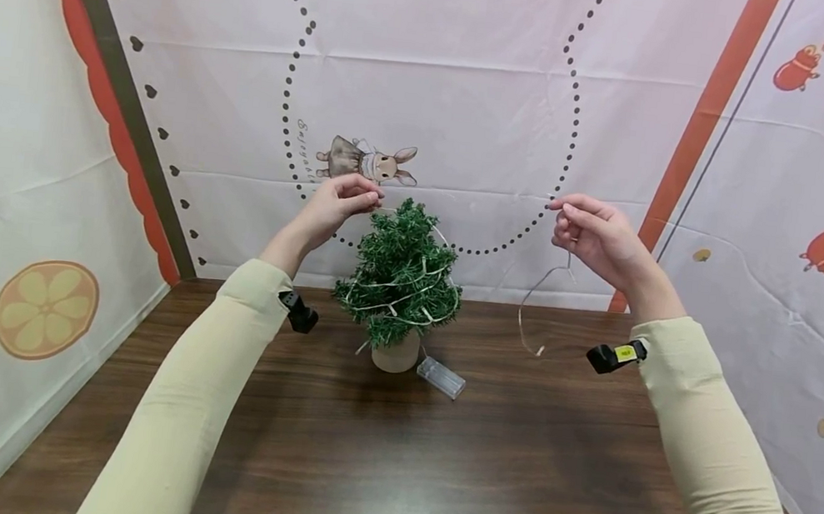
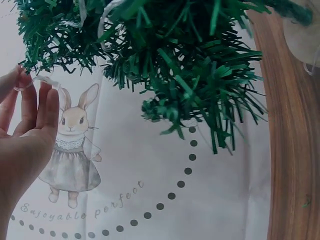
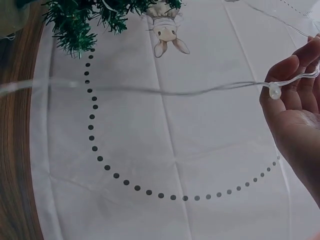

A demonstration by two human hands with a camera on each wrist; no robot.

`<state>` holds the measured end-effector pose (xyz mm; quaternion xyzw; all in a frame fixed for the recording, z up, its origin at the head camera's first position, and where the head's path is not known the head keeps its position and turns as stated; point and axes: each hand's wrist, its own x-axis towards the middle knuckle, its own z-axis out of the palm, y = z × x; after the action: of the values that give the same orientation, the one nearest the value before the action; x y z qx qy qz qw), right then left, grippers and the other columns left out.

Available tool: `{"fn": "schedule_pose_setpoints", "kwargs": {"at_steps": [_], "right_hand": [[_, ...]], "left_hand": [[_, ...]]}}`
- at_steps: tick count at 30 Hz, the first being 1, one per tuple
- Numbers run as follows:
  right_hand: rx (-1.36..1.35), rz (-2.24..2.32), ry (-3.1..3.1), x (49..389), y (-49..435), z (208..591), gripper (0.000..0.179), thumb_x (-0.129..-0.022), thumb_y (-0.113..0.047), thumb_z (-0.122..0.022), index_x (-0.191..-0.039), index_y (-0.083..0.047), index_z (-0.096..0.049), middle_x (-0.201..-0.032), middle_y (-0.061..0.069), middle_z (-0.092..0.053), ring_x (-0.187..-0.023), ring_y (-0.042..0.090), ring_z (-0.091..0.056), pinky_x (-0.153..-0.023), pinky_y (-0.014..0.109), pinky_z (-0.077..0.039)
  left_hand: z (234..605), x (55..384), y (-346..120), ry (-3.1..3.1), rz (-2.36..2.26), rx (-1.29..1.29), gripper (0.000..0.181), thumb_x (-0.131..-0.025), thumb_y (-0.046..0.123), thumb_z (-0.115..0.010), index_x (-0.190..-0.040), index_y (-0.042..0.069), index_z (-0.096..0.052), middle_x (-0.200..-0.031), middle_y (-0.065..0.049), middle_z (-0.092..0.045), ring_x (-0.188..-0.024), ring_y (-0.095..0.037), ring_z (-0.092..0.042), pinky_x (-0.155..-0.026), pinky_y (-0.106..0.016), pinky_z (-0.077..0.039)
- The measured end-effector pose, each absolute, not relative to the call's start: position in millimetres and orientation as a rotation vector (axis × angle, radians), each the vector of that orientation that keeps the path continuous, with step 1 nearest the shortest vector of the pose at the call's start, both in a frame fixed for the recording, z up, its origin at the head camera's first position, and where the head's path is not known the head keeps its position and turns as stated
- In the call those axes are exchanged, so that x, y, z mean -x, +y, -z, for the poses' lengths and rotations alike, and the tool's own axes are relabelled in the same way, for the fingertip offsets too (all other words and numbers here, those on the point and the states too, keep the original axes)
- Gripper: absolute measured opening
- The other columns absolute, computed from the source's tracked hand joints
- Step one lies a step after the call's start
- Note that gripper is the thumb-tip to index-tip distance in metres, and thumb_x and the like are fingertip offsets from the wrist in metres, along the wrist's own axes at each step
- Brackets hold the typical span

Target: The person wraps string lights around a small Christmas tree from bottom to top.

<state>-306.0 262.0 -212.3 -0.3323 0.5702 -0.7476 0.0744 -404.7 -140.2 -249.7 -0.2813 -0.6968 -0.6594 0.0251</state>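
Note:
A small green artificial Christmas tree [image 1: 403, 269] stands in a pale pot [image 1: 396, 354], with clear-wired string lights [image 1: 521, 306] wound about its branches. My left hand [image 1: 342, 204] is left of the treetop, pinching part of the wire between thumb and fingers; in the left wrist view, a loop of wire [image 2: 37, 80] shows at the fingertips. Held out to the right at about treetop height, my right hand [image 1: 599, 235] grips the string's other part. From it the loose end hangs down in a curve, and a small clear bulb [image 3: 274, 91] sits against the fingers.
A clear battery box [image 1: 441, 376] lies on the dark wooden table [image 1: 383, 463], just right of the pot. Behind it hangs a pale cloth [image 1: 436, 100] printed with a rabbit and dots. More printed cloth lines both sides. Each wrist bears a black camera.

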Motion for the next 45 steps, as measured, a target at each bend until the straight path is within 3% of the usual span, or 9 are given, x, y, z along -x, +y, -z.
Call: {"fn": "schedule_pose_setpoints", "kwargs": {"at_steps": [4,10,17,29,36,39,45], "right_hand": [[0.995,2.225,1.728,305,260,213,0.018,-0.097,-0.007,-0.051,-0.105,-0.003,-0.066,-0.078,0.003,-0.060,-0.067,0.016,-0.046,-0.071,0.027,-0.045],[1.020,2.201,1.749,303,257,212,0.017,-0.098,-0.008,-0.051,-0.104,-0.004,-0.067,-0.078,0.002,-0.059,-0.066,0.016,-0.043,-0.070,0.026,-0.045],[1.059,2.175,1.774,299,253,210,0.019,-0.098,-0.006,-0.049,-0.104,-0.004,-0.066,-0.077,0.002,-0.058,-0.066,0.017,-0.043,-0.068,0.026,-0.042],[1.181,2.059,1.810,292,241,211,0.024,-0.099,-0.002,-0.044,-0.107,-0.006,-0.066,-0.078,0.001,-0.058,-0.068,0.017,-0.043,-0.069,0.026,-0.044],[1.221,1.996,1.806,288,239,214,0.025,-0.098,-0.001,-0.042,-0.106,-0.006,-0.066,-0.080,0.001,-0.057,-0.072,0.016,-0.045,-0.071,0.025,-0.045],[1.218,1.994,1.801,287,239,216,0.025,-0.099,-0.001,-0.042,-0.105,-0.004,-0.066,-0.080,0.001,-0.057,-0.072,0.016,-0.045,-0.071,0.025,-0.045],[1.197,1.985,1.800,285,241,222,0.027,-0.099,0.000,-0.041,-0.102,-0.005,-0.067,-0.079,0.001,-0.056,-0.072,0.015,-0.045,-0.070,0.025,-0.045]], "left_hand": [[254,405,-142,-1.998,2.201,0.884,0.011,-0.094,0.002,-0.055,-0.102,0.002,-0.061,-0.096,-0.004,-0.067,-0.094,-0.016,-0.062,-0.099,-0.037,-0.046],[256,401,-147,-1.826,2.349,0.998,0.016,-0.092,-0.008,-0.051,-0.098,0.003,-0.060,-0.095,-0.008,-0.066,-0.093,-0.017,-0.064,-0.095,-0.031,-0.047],[257,400,-155,-1.847,2.327,1.061,0.024,-0.090,-0.012,-0.053,-0.096,0.005,-0.068,-0.098,-0.008,-0.067,-0.097,-0.019,-0.062,-0.095,-0.029,-0.048],[271,400,-169,-1.867,2.241,1.122,0.017,-0.090,-0.010,-0.054,-0.093,0.004,-0.064,-0.096,-0.006,-0.067,-0.100,-0.022,-0.063,-0.095,-0.029,-0.048],[278,388,-179,-2.021,2.093,1.137,0.016,-0.087,-0.008,-0.061,-0.091,0.005,-0.069,-0.101,-0.005,-0.067,-0.102,-0.019,-0.063,-0.088,-0.026,-0.051],[279,384,-180,-2.108,1.970,1.134,0.010,-0.085,-0.004,-0.066,-0.092,0.003,-0.069,-0.104,-0.007,-0.066,-0.103,-0.022,-0.063,-0.088,-0.027,-0.052],[277,375,-179,-2.197,1.784,1.227,0.011,-0.082,-0.002,-0.070,-0.091,-0.006,-0.066,-0.109,-0.023,-0.060,-0.102,-0.023,-0.063,-0.088,-0.031,-0.053]]}}
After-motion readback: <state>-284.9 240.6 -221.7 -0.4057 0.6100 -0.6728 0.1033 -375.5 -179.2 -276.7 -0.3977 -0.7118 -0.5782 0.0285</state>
